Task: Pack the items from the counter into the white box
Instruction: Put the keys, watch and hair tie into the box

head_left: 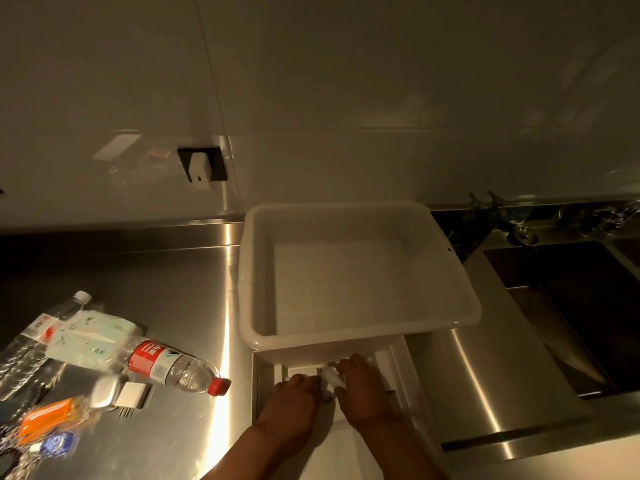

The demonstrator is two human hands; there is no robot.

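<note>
The white box stands open and empty in the middle of the steel counter. Just in front of its near wall, my left hand and my right hand meet over a small white object; fingers of both curl round it. They sit above a flat white lid-like panel. On the counter at the left lie a red-capped plastic bottle, a second bottle, a pale tissue pack, an orange item and a small blue item.
A silver case and a white charger lie near the bottles. A steel sink with taps is at the right. A wall socket with a white plug sits on the glossy backsplash.
</note>
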